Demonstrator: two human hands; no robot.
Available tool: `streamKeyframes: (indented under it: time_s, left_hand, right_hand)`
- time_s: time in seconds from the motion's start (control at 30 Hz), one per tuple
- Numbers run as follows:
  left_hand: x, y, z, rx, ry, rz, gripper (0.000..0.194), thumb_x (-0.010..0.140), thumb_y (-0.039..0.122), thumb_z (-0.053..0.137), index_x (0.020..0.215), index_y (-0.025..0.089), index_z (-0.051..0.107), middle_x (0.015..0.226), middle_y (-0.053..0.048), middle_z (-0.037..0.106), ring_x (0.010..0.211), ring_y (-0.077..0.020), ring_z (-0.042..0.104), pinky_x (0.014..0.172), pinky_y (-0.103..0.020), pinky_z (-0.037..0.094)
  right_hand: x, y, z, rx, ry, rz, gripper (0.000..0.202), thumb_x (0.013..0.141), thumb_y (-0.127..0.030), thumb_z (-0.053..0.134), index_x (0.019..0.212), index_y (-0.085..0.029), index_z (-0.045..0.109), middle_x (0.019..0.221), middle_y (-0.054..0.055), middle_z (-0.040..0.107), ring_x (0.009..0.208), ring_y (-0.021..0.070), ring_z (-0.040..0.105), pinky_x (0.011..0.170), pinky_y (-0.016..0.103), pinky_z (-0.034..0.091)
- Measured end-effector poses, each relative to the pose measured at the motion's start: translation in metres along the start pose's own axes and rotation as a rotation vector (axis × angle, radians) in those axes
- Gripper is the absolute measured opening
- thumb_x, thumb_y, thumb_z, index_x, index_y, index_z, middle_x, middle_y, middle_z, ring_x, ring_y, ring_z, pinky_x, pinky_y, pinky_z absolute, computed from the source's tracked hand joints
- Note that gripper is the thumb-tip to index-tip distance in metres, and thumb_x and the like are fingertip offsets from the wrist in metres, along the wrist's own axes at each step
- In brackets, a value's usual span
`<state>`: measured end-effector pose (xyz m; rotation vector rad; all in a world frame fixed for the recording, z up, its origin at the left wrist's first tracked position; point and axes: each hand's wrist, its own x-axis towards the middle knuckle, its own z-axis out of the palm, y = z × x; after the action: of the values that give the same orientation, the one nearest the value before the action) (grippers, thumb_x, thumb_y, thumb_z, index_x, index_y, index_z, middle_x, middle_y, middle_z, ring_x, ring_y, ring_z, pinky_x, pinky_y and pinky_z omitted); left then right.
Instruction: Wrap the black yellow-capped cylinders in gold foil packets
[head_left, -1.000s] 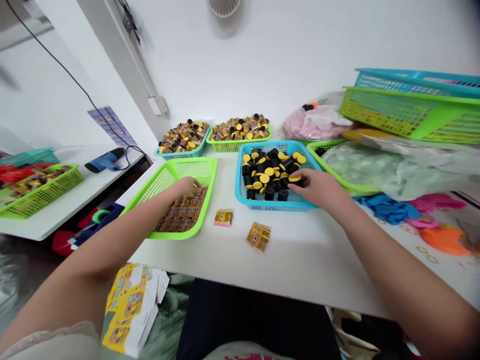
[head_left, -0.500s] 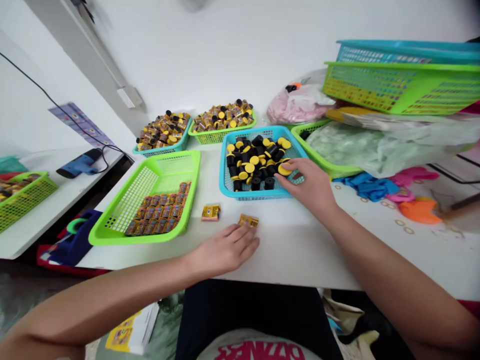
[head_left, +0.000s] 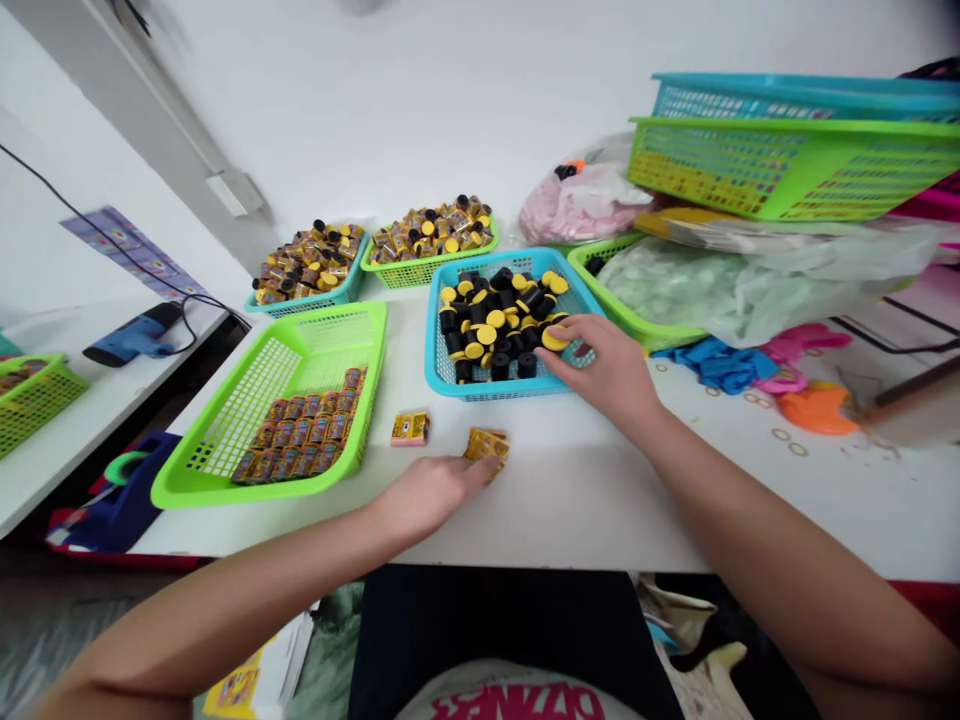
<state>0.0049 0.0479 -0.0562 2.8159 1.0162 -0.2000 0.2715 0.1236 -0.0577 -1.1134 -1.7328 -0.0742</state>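
On my feed, the gold labels lie on the white table, in front of the blue basket and to the right of the small label stack. They overlap askew, and their long axis is hard to read under my left hand. Its thumb reaches over their near corner and the other fingers bunch at their left edge; I cannot tell whether they are gripped.

My right hand has thumb and forefinger closed on the edges of a yellow disc over the basket's right side. Its round face tips towards me; I cannot tell whether a black body is attached, so I can't give a long axis.

Half a second ago my left fingers were spread flat by the labels; now they are drawn together, and the labels sit more crooked. My right hand keeps its pinch.
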Motion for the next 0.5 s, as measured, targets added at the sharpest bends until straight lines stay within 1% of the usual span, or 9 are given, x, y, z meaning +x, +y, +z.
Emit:
streamKeyframes:
  time_s: [0.07, 0.1, 0.17, 0.23, 0.3, 0.37, 0.4, 0.43, 0.5]
  left_hand:
    - [-0.001, -0.003, -0.004, -0.133, -0.018, -0.077, 0.050, 0.094, 0.006, 0.041, 0.140, 0.018, 0.053, 0.098, -0.008, 0.076, 0.087, -0.0222, 0.073, 0.074, -0.028, 0.055]
    - [-0.002, -0.005, -0.006, -0.185, 0.014, -0.076, 0.050, 0.093, 0.005, 0.040, 0.139, 0.018, 0.054, 0.100, -0.008, 0.076, 0.088, -0.0220, 0.073, 0.075, -0.029, 0.056]
    - [-0.002, -0.007, -0.014, -0.289, 0.189, -0.032, 0.046, 0.094, 0.006, 0.041, 0.133, 0.018, 0.059, 0.108, -0.009, 0.075, 0.095, -0.0204, 0.072, 0.083, -0.031, 0.056]
    - [0.001, -0.009, -0.027, -0.391, 0.438, -0.003, 0.036, 0.093, 0.008, 0.047, 0.120, 0.018, 0.068, 0.111, -0.009, 0.073, 0.098, -0.0180, 0.070, 0.088, -0.030, 0.056]
    - [0.008, -0.011, -0.040, -0.500, 0.619, -0.012, 0.022, 0.087, 0.011, 0.059, 0.100, 0.018, 0.076, 0.103, -0.008, 0.071, 0.092, -0.0162, 0.069, 0.079, -0.026, 0.058]
    - [0.019, -0.013, -0.047, -0.650, 0.692, -0.031, 0.012, 0.082, 0.015, 0.067, 0.085, 0.019, 0.078, 0.096, -0.007, 0.070, 0.084, -0.0151, 0.069, 0.066, -0.021, 0.057]
    - [0.025, -0.015, -0.047, -0.745, 0.706, -0.046, 0.008, 0.080, 0.018, 0.071, 0.084, 0.019, 0.078, 0.094, -0.006, 0.071, 0.082, -0.0151, 0.070, 0.063, -0.021, 0.056]
    - [0.031, -0.018, -0.045, -0.846, 0.704, -0.070, 0.010, 0.079, 0.023, 0.075, 0.087, 0.019, 0.078, 0.091, -0.005, 0.072, 0.080, -0.0154, 0.070, 0.064, -0.021, 0.057]
    - [0.040, -0.022, -0.034, -1.010, 0.681, -0.144, 0.028, 0.079, 0.030, 0.077, 0.105, 0.020, 0.076, 0.085, -0.002, 0.075, 0.079, -0.0165, 0.072, 0.071, -0.025, 0.059]
  right_hand:
    - [0.001, -0.001, -0.001, -0.001, 0.011, -0.013, 0.012, 0.086, -0.030, 0.069, 0.092, -0.021, 0.066, 0.100, 0.010, 0.072, 0.091, 0.0237, 0.069, 0.064, 0.034, 0.055]
    - [0.001, -0.002, -0.002, 0.003, 0.019, -0.017, 0.012, 0.085, -0.030, 0.070, 0.092, -0.021, 0.065, 0.100, 0.009, 0.072, 0.090, 0.0232, 0.069, 0.064, 0.034, 0.054]
    - [0.001, -0.005, -0.003, 0.025, 0.036, -0.017, 0.011, 0.085, -0.029, 0.071, 0.091, -0.021, 0.066, 0.100, 0.009, 0.072, 0.083, 0.0211, 0.068, 0.061, 0.033, 0.053]
    - [0.001, -0.009, -0.004, 0.087, 0.054, 0.003, 0.012, 0.084, -0.029, 0.072, 0.093, -0.022, 0.066, 0.102, 0.008, 0.070, 0.075, 0.0180, 0.065, 0.059, 0.032, 0.053]
    - [-0.001, -0.016, -0.003, 0.197, 0.062, 0.053, 0.018, 0.083, -0.029, 0.073, 0.099, -0.024, 0.067, 0.105, 0.007, 0.069, 0.072, 0.0157, 0.063, 0.060, 0.032, 0.055]
    - [-0.002, -0.024, -0.002, 0.329, 0.053, 0.121, 0.028, 0.083, -0.030, 0.073, 0.110, -0.026, 0.066, 0.110, 0.006, 0.067, 0.074, 0.0151, 0.064, 0.063, 0.032, 0.058]
    - [-0.003, -0.028, -0.001, 0.391, 0.038, 0.155, 0.032, 0.084, -0.031, 0.073, 0.114, -0.027, 0.065, 0.112, 0.006, 0.066, 0.074, 0.0146, 0.064, 0.064, 0.032, 0.058]
    - [-0.004, -0.032, -0.001, 0.451, 0.012, 0.189, 0.034, 0.084, -0.032, 0.073, 0.117, -0.029, 0.065, 0.113, 0.006, 0.065, 0.073, 0.0139, 0.064, 0.064, 0.032, 0.059]
    - [-0.005, -0.039, -0.001, 0.580, -0.066, 0.262, 0.032, 0.086, -0.034, 0.072, 0.117, -0.030, 0.065, 0.106, 0.004, 0.066, 0.067, 0.0120, 0.063, 0.060, 0.030, 0.058]
